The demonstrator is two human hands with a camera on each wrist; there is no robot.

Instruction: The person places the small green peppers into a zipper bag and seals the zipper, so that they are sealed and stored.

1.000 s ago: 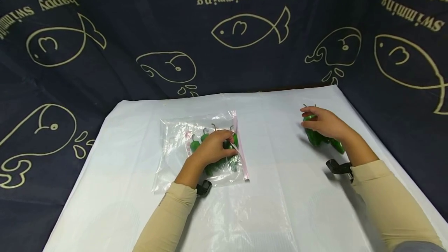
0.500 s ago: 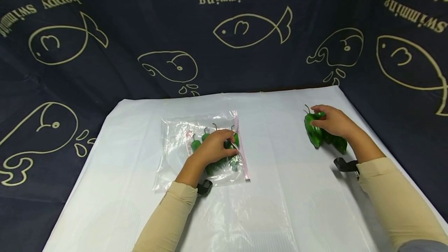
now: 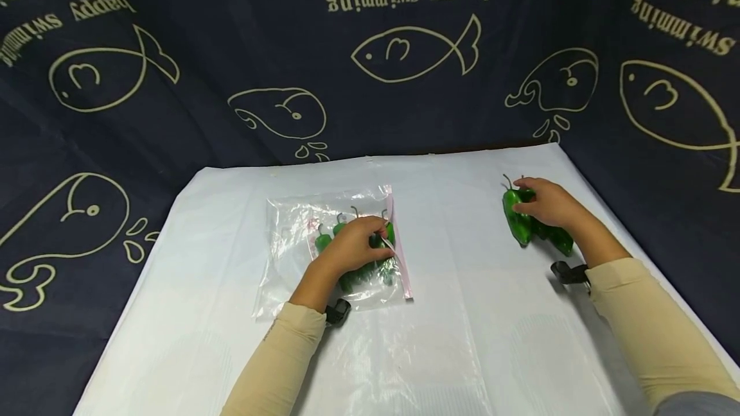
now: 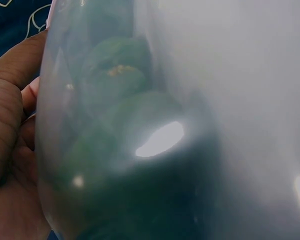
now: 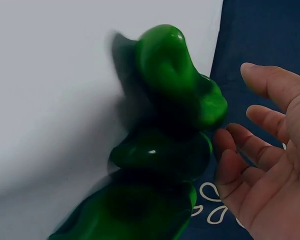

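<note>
My left hand (image 3: 355, 242) pinches the pink-edged mouth of a clear zip bag (image 3: 289, 210) lying on the table. Several green peppers (image 3: 322, 241) are inside it, partly covered by that hand. In the left wrist view, the plastic bag (image 4: 230, 75) fills most of the picture, and the thumb and fingers (image 4: 20, 60) are at its edge. On the right, my right hand (image 3: 549, 203) is over a small group of green peppers (image 3: 518, 226). The right wrist view shows its thumb and loosely bent fingers apart, beside the peppers (image 5: 165, 75) and not closed round one.
A white sheet covers the table (image 3: 451, 352). Dark blue cloth (image 3: 266, 31) with fish and whale drawings hangs behind and at both sides. A black wrist camera (image 3: 569, 273) sits under the right wrist, another black camera (image 3: 337, 311) at the left.
My right hand has shifted slightly right across the peppers, leaving the leftmost one more in sight. My left hand and the bag keep their place.
</note>
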